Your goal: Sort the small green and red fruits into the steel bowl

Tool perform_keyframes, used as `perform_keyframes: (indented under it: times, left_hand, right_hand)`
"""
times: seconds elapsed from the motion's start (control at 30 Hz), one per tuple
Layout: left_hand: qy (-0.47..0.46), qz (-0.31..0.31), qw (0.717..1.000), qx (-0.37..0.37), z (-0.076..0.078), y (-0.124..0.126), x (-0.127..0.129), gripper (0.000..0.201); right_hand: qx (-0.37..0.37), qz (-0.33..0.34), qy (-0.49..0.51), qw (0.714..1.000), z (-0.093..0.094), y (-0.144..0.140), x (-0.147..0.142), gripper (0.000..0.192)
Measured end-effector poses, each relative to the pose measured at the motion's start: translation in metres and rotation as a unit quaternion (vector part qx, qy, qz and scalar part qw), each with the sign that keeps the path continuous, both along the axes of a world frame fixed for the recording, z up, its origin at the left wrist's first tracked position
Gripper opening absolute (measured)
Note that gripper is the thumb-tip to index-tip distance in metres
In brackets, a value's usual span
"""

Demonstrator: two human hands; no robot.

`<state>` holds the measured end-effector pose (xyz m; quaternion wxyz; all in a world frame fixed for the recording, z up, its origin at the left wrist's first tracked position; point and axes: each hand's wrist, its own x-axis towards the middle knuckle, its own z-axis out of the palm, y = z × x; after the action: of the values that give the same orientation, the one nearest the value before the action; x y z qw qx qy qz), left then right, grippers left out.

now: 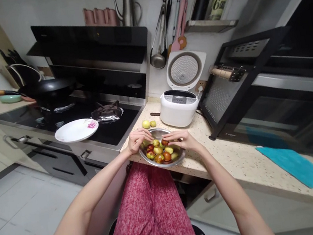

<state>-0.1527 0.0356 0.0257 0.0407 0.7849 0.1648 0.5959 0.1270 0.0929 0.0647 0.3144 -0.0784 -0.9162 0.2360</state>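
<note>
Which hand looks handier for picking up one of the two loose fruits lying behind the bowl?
Probably the left hand: it sits at the bowl's far-left rim, nearest the loose fruits. The right hand is further.

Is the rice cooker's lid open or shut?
Open. The rice cooker has its lid swung upright behind it, the round inner plate facing the camera.

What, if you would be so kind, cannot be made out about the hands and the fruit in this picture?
- Head view: whether the left hand pinches a fruit; its curled fingers hide the grip.
- Head view: whether the right hand holds or only touches the fruit; too small.
- Head view: the far inside of the metal bowl, covered by both hands.
</note>
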Motion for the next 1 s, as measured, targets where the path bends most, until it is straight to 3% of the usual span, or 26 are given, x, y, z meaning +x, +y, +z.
perform_keyframes:
  times: [0.23, 0.43, 0.73, 1.0]
  left_hand:
    - [0.006, 0.005, 1.000, -0.008, 0.000, -0.001, 0.000, 0.058]
    - [0.020, -0.008, 1.000, -0.020, 0.000, -0.001, -0.002, 0.060]
    - [0.033, -0.005, 0.999, -0.022, 0.000, 0.000, -0.002, 0.062]
    - [0.037, -0.010, 0.999, -0.024, 0.001, 0.001, -0.003, 0.061]
  right_hand:
    - [-0.018, -0.052, 0.034, 0.998, 0.002, 0.007, -0.004, 0.025]
    - [0.079, -0.087, 0.024, 0.993, 0.004, 0.053, -0.025, 0.027]
    - [0.158, -0.117, -0.016, 0.980, -0.025, 0.110, -0.055, 0.036]
    - [0.173, -0.130, -0.081, 0.973, -0.058, 0.126, -0.077, 0.039]
